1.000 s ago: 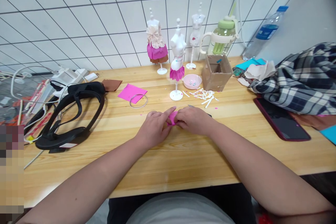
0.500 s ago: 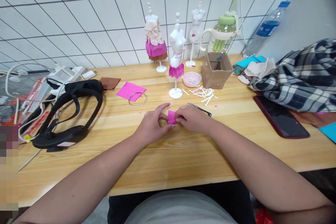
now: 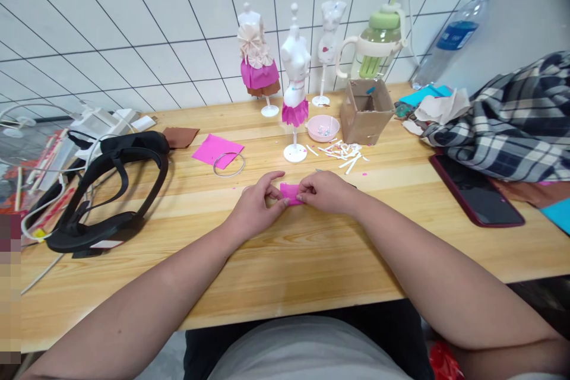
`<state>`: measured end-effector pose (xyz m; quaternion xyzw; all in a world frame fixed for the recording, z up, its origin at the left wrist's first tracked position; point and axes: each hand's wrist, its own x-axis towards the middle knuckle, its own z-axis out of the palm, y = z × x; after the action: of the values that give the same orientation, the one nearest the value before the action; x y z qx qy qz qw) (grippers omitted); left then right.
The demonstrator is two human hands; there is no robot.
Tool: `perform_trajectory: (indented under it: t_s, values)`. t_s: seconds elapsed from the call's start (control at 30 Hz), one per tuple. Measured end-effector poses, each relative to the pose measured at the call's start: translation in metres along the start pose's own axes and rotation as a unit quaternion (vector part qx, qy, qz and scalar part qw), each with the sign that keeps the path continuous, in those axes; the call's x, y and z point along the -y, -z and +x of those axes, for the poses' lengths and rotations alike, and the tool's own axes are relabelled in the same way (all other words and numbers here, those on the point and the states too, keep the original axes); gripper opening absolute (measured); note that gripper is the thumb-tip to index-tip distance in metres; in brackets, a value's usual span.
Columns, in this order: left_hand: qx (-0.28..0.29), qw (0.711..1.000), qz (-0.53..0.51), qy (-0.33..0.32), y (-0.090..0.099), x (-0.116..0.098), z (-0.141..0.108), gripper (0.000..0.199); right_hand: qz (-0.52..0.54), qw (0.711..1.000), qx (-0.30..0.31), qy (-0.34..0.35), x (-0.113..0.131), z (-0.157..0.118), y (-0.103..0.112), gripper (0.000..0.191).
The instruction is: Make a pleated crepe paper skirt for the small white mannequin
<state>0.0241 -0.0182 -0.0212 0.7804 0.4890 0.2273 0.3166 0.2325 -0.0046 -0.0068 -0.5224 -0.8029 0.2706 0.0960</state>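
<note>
A small piece of pink crepe paper (image 3: 290, 191) is stretched between my two hands, low over the table's middle. My left hand (image 3: 258, 202) pinches its left end with thumb and fingertips, the index finger reaching out above. At the other end, the fingers of my right hand (image 3: 327, 191) are closed on the paper. Thread snips (image 3: 319, 170) lie mostly hidden behind my right hand. Just beyond the hands stands a white mini dress form (image 3: 295, 71) with a ruffled pink skirt (image 3: 294, 113). A larger pink sheet (image 3: 217, 150) lies to the left under a metal ring (image 3: 229, 174).
Behind stand a dressed form (image 3: 258, 53) and a bare one (image 3: 329, 41). A pink bowl (image 3: 323, 129), paper strips (image 3: 350, 153), a cardboard box (image 3: 366, 116) and a green-lidded jug (image 3: 378, 41) are back right. A black headset (image 3: 109, 190) lies left, a phone (image 3: 476, 193) right.
The pink paper, bunched and partly folded before, is now spread flatter between the fingers. My right hand covers more of the snips. The whole view has shifted slightly.
</note>
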Motion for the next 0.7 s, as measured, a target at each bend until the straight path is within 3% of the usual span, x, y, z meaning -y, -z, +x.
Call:
perform_trajectory:
  t_s: [0.5,0.7]
  values:
    - [-0.035,0.997,0.068,-0.016,-0.010,-0.002,0.008,0.053,-0.071,0.997,0.002,-0.010,0.006,0.004,-0.003,0.011]
    - [-0.067,0.993,0.099,-0.021,-0.011,0.002,0.010,0.062,-0.073,0.997,-0.012,0.004,0.004,0.003,-0.006,0.007]
